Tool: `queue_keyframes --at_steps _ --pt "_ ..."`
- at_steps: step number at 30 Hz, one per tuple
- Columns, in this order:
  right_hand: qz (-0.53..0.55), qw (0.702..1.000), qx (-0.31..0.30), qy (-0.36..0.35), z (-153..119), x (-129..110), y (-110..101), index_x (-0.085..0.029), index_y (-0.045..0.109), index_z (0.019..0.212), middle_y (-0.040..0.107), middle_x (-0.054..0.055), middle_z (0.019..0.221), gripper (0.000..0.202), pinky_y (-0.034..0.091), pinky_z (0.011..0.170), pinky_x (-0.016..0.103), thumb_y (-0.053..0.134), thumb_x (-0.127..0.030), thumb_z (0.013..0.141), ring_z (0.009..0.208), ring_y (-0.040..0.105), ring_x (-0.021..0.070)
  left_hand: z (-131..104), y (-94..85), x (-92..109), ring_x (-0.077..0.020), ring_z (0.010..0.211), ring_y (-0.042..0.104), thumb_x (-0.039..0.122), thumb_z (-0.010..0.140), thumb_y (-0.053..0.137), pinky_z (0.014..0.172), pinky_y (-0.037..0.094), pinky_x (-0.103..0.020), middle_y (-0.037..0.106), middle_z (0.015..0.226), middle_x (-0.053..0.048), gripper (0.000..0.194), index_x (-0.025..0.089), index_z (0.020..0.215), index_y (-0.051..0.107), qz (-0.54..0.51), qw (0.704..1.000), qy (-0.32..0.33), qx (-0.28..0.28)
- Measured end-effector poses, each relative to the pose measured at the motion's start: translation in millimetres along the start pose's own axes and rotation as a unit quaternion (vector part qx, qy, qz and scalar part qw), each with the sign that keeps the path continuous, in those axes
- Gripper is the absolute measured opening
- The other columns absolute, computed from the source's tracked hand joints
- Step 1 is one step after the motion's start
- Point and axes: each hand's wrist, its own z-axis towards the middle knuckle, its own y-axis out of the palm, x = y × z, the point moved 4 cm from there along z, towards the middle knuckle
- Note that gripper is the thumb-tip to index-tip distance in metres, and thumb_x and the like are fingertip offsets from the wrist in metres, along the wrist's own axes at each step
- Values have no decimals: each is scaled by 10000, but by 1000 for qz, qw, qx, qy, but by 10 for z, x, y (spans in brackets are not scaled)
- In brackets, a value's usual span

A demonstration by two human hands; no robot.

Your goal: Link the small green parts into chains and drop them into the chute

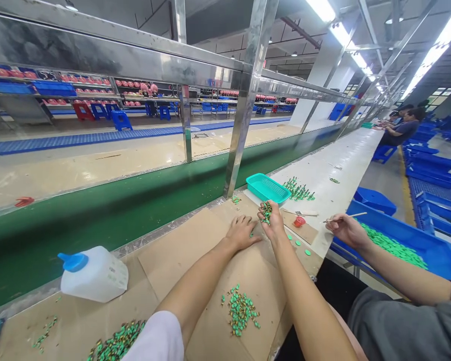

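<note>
Small green and brown pieces fill my right hand [272,218], its fingers curled around them, in front of the turquoise basket [268,189]. Beside it, my left hand [244,232] rests palm down on the brown cardboard [195,240] with fingers spread, and a green piece shows near its fingers. A loose pile of green pieces [241,311] lies on the cardboard below my hands. At the bottom left is a larger pile [118,341], partly hidden by my left sleeve. A few pieces [236,199] sit by the metal post.
A white jug with a blue cap [93,274] stands at left. On the right, another person's hand [348,229] holds a thin stick over a blue bin [445,250] with green discs. A red cup [299,221] stands near the basket. A metal post [244,110] rises at the table's far edge.
</note>
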Motion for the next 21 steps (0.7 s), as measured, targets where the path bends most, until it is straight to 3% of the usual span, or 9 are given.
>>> queue_keyframes --at_steps 4,11,17,21 --pt "61 998 18 27 -53 55 -22 -153 688 1115 678 -1 918 278 551 571 229 691 -430 1097 659 617 107 41 36 -37 -330 1375 611 409 1053 702 1163 518 -588 639 1495 -135 374 193 1359 690 -4 1000 -10 12" --pt "104 991 49 62 -110 191 -21 -155 689 1147 690 10 952 292 570 594 242 689 -443 1097 685 634 115 128 68 -103 -302 1303 666 365 1060 706 1119 572 -556 677 1442 -131 328 187 1335 703 -54 998 -24 19" --pt "103 990 43 84 -255 85 -143 -154 685 1130 674 -2 917 294 543 562 225 686 -446 1098 647 605 102 130 109 -116 -283 1248 695 364 1063 706 1078 605 -526 695 1411 -129 313 189 1322 710 -159 985 -55 30" --pt "100 990 27 91 -412 8 -182 -154 682 1095 659 -12 885 285 518 537 211 683 -438 1101 623 583 94 100 54 -138 -274 1208 709 370 1060 710 1046 620 -511 706 1379 -123 313 184 1312 709 -257 959 -97 65"
